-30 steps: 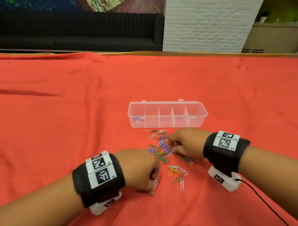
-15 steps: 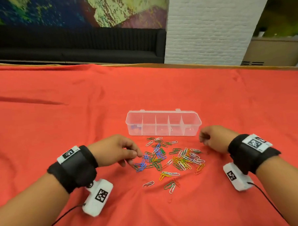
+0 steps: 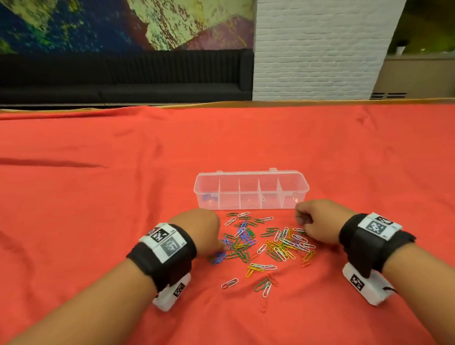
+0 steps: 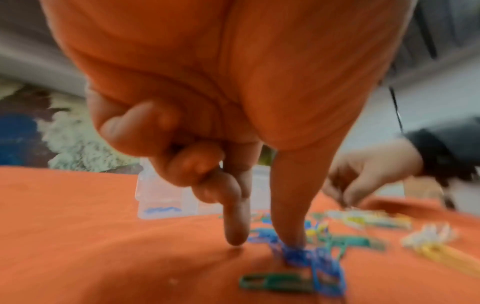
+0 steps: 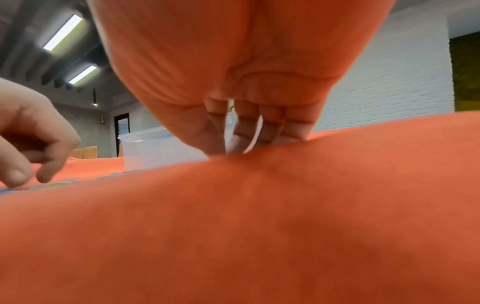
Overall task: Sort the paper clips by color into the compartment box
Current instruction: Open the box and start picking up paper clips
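A clear compartment box point(image 3: 250, 176) lies on the red cloth, with blue clips point(image 3: 208, 198) in its leftmost compartment. Several coloured paper clips point(image 3: 266, 245) lie scattered just in front of it. My left hand point(image 3: 219, 248) is at the pile's left edge. In the left wrist view its thumb point(image 4: 288, 226) presses on blue clips point(image 4: 306, 257), its forefinger point(image 4: 233, 226) touches the cloth beside them, and the other fingers are curled. My right hand point(image 3: 300, 221) is at the pile's right edge, near the box. Its bunched fingertips point(image 5: 215, 142) point down behind a cloth fold.
The red cloth point(image 3: 118, 203) covers the whole table and is bare to the left, right and front of the pile. A black sofa point(image 3: 113, 80) and a white brick pillar point(image 3: 320, 51) stand beyond the far edge.
My left hand has lowered from a raised pinch onto the blue clips at the pile's left edge. My right hand has dropped slightly toward the pile's right edge.
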